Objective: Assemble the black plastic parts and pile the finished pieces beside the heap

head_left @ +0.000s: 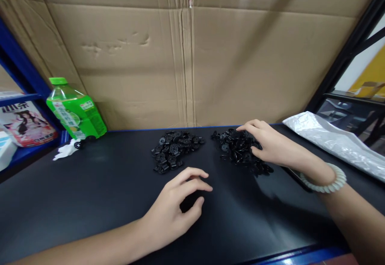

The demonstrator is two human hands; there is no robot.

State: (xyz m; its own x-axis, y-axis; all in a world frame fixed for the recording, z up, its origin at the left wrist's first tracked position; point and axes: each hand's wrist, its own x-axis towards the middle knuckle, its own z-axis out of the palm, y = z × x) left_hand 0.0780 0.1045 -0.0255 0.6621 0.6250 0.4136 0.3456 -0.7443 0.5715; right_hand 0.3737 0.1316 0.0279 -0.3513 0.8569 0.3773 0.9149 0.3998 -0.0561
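On the dark table [99,192] lie two piles of small black parts. The left pile [173,149] holds round, perforated pieces with clip-like ends. Flatter, shiny discs make up the right pile [239,146]. My left hand [177,202] hovers in front of the left pile, its fingers curved and apart, with nothing between them. Over the right edge of the right pile is my right hand [267,142], fingers spread and touching or just above the discs; no part is visibly held. A pale beaded bracelet [327,180] circles my right wrist.
A green bottle [76,110] stands at the back left, beside a white crumpled tissue [66,149] and a black wheel-like part [78,145]. Cardboard [135,64] walls the back. Silvery packaging [337,140] lies at the right. A dark flat object [296,176] is partly under my right wrist.
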